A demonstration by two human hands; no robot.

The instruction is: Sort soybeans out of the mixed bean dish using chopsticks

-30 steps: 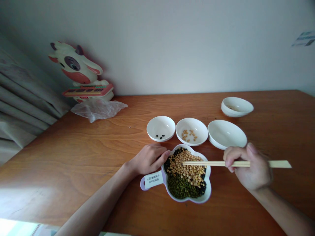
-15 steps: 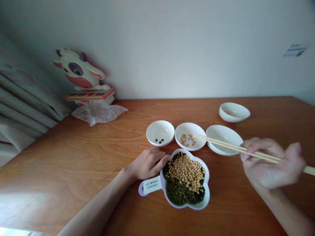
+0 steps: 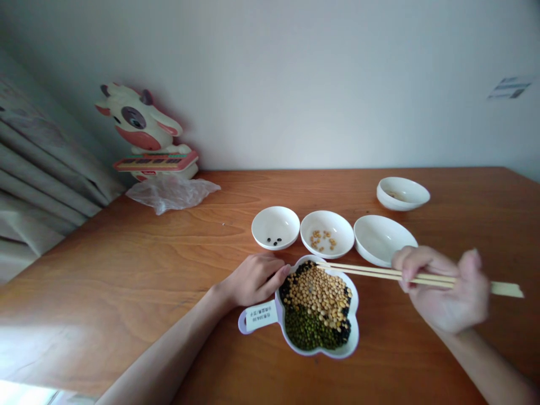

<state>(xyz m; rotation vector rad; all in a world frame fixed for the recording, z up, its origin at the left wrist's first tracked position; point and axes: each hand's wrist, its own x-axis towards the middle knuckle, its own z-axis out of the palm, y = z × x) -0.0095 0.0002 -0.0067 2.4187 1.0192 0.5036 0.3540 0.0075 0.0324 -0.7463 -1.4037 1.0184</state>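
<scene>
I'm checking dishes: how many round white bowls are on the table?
4: left bowl with black beans, middle bowl with soybeans, right bowl by the right hand, and back bowl beyond that. Any nested underneath would be hidden.

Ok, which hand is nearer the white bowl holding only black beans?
Left. The left hand rests just in front of the bowl; the right hand, holding chopsticks, is well off to its right.

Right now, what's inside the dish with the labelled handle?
Pale yellow beans, green beans and black beans lie in the dish. Anything beneath the top layer is covered, and the chopsticks hide a little near the far rim.
</scene>
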